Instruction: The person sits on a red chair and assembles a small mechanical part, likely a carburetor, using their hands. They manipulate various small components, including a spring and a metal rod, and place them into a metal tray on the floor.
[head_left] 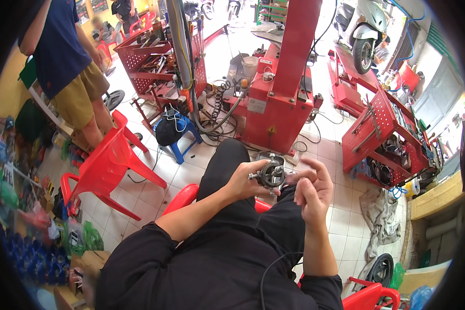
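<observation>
Left hand (241,181) has a round, bolt-studded metal part (272,176) gripped above those black trousers (223,168). The right hand (315,191) is loosely curled just beside it, fingers apart (can't tell from over here if they're touching it).

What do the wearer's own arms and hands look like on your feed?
The left hand and right hand are bare, with no gloves, rings or watch that I can see. The left sleeve and right sleeve are plain black, ending near the elbows. A thin dark cable curves over the black shirt.
</observation>
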